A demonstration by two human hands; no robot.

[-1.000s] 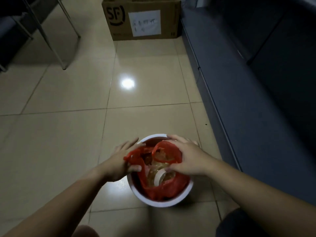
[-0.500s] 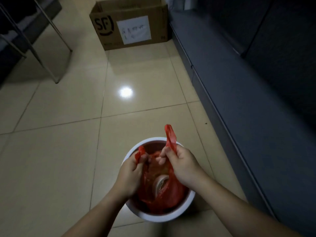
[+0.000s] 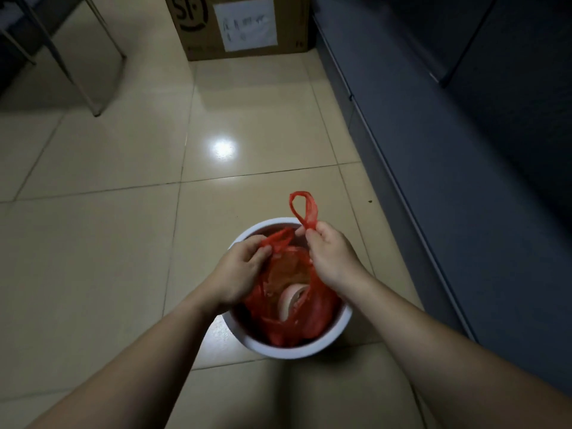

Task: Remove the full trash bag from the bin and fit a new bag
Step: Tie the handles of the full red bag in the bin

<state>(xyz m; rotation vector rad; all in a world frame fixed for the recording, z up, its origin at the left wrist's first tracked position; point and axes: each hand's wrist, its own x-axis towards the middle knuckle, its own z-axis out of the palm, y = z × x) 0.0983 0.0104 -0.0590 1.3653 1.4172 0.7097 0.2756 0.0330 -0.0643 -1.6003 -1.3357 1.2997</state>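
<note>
A round white bin (image 3: 312,348) stands on the tiled floor, lined with a red plastic trash bag (image 3: 315,317). Inside the bag lie crumpled clear plastic and a roll of tape (image 3: 291,300). My right hand (image 3: 332,257) pinches the bag's right handle, whose loop (image 3: 305,209) sticks up above the far rim. At the left rim my left hand (image 3: 240,270) grips the other handle, bunched in its fingers. The bag's body still sits inside the bin.
A dark grey cabinet (image 3: 464,181) runs along the right, close to the bin. A cardboard box (image 3: 241,24) with a white label stands at the far end of the floor. Metal chair legs (image 3: 89,72) stand at the upper left.
Both hands left the bin's rim and gathered the bag's handles. The right handle loop now stands pulled up above the rim. The camera view dipped and shifted.
</note>
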